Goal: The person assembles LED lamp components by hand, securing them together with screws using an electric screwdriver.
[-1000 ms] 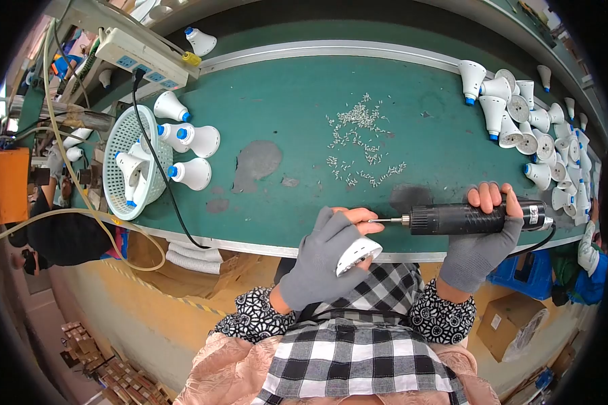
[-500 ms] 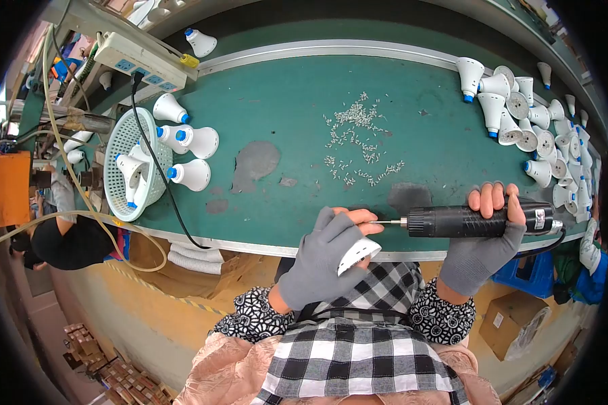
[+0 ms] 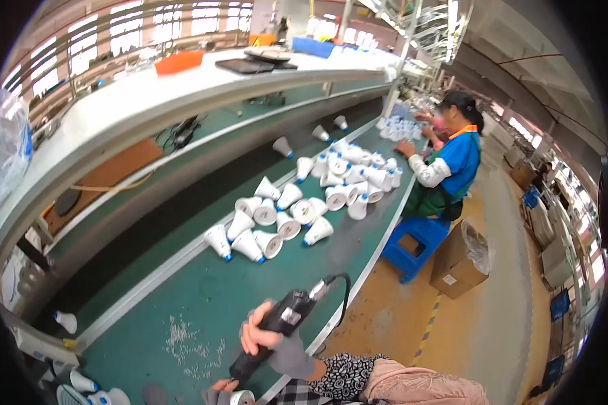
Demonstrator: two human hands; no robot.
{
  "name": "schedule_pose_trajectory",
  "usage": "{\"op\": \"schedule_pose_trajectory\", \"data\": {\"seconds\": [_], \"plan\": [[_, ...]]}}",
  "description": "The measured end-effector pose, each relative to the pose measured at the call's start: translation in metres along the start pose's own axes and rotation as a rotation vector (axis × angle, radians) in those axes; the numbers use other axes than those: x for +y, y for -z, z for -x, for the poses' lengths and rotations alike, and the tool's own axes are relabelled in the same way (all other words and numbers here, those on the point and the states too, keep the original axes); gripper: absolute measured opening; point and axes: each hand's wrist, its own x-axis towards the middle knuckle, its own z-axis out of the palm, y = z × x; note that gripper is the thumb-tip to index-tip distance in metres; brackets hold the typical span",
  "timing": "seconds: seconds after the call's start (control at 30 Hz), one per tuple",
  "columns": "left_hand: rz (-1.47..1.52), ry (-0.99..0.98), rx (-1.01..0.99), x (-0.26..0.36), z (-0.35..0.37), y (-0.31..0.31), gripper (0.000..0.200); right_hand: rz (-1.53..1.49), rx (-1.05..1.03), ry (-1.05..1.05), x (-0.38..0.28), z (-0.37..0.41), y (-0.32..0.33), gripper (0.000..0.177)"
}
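My right hand, in a grey glove with bare fingertips, is wrapped round a black electric screwdriver. The tool lies tilted, its cord end pointing up and right, its front end down by my left hand. Only part of that hand shows at the bottom edge, closed on a white bulb housing that the frame cuts off. The screwdriver's bit cannot be made out here. Left of the tool, small whitish screw-like pieces lie scattered on the green bench top.
Many white bulb housings with blue tips are heaped farther along the bench. A co-worker in a blue top sits beyond on a blue stool. An open carton stands on the floor. More housings lie at lower left.
The view has swung right and up, bringing the co-worker and the far bench into sight. The screwdriver stays in my right hand, and the bulb housing in my left.
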Motion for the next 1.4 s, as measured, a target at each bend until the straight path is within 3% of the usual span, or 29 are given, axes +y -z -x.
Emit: {"op": "schedule_pose_trajectory", "data": {"seconds": [0.13, 0.5, 0.63, 0.77, 1.0, 1.07, 1.1, 1.17, 1.2, 1.23, 1.27, 1.33, 1.4], "plan": [[-0.021, -0.048, -0.036, 0.003, -0.003, 0.004, 0.030, -0.018, -0.059, 0.011, -0.001, 0.007, -0.001, 0.024], [0.136, -0.053, 0.081, -0.010, 0.012, 0.019, 0.039, -0.205, 0.170, -0.005, -0.015, 0.003, -0.003, 0.012], [1.034, 0.432, 0.079, -0.026, 0.025, 0.012, 0.058, -0.301, 0.213, -0.079, -0.021, 0.003, 0.001, 0.013], [1.426, 0.432, 0.104, -0.049, 0.030, -0.010, 0.060, -0.314, 0.245, -0.132, -0.019, 0.009, 0.009, 0.014], [1.410, 0.355, -0.021, -0.067, 0.031, -0.015, 0.057, -0.279, 0.280, -0.119, -0.028, 0.018, 0.008, 0.008], [1.388, 0.349, 0.012, -0.073, 0.033, -0.019, 0.057, -0.200, 0.207, -0.059, -0.031, 0.018, 0.016, 0.012], [1.553, 0.256, 0.095, -0.094, 0.035, -0.035, 0.052, -0.172, 0.172, -0.070, -0.029, 0.020, 0.018, 0.014], [1.363, 0.547, 0.230, -0.042, 0.023, -0.026, 0.054, 0.227, 0.193, 0.073, -0.046, 0.020, 0.002, 0.014], [1.278, 0.618, 0.197, -0.032, 0.023, -0.022, 0.052, -0.012, 0.235, 0.061, -0.044, 0.019, 0.003, 0.014], [1.197, 0.650, 0.226, -0.021, 0.026, -0.021, 0.050, 0.006, 0.271, 0.077, -0.049, 0.022, 0.000, 0.011], [1.180, 0.642, 0.201, -0.016, 0.028, -0.020, 0.045, 0.099, 0.174, 0.137, -0.049, 0.027, 0.007, 0.014], [1.026, 0.612, 0.228, -0.012, 0.029, -0.022, 0.041, -0.165, 0.187, 0.153, -0.051, 0.035, -0.002, 0.015], [0.913, 0.620, 0.266, -0.001, 0.027, -0.021, 0.038, -0.002, 0.123, 0.236, -0.048, 0.043, -0.004, 0.017]]}}
